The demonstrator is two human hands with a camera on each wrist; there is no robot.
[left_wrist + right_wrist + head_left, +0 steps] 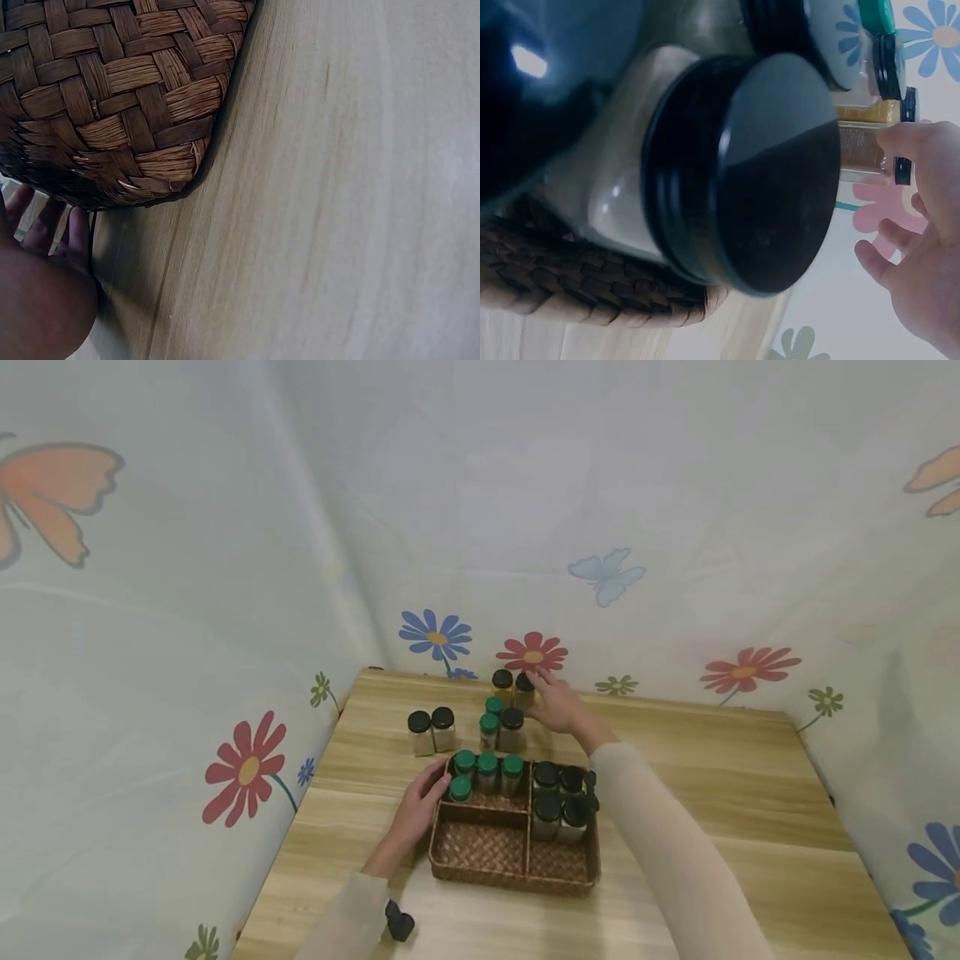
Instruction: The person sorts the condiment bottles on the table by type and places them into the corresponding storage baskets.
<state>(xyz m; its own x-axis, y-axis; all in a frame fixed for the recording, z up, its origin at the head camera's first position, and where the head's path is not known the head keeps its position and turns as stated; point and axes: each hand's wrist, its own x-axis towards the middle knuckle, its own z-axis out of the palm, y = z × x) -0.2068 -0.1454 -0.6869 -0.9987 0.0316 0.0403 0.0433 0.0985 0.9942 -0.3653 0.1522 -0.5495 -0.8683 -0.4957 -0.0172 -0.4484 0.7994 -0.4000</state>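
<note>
Brown woven basket (480,847) from the head: four green-capped jars (487,767) and four black-capped jars (547,810) inside, seven jars (512,733) behind, wood tabletop (720,777) running rightward to an edge. Left wrist: the left hand (49,292) spreads fingers against its wall. Right wrist: the right hand (928,262) seems to pinch one black-topped jar (859,146) behind it.

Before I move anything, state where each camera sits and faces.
Head: worn on the head, looking forward and down at the woven basket; left hand, right hand, sleeves show.
Left wrist: worn there, facing basket corner and tabletop; left hand partly shows.
Right wrist: worn there, facing black-lidded jars and wall; right hand shows.
Shared by head and right wrist: right hand at the far jar.
</note>
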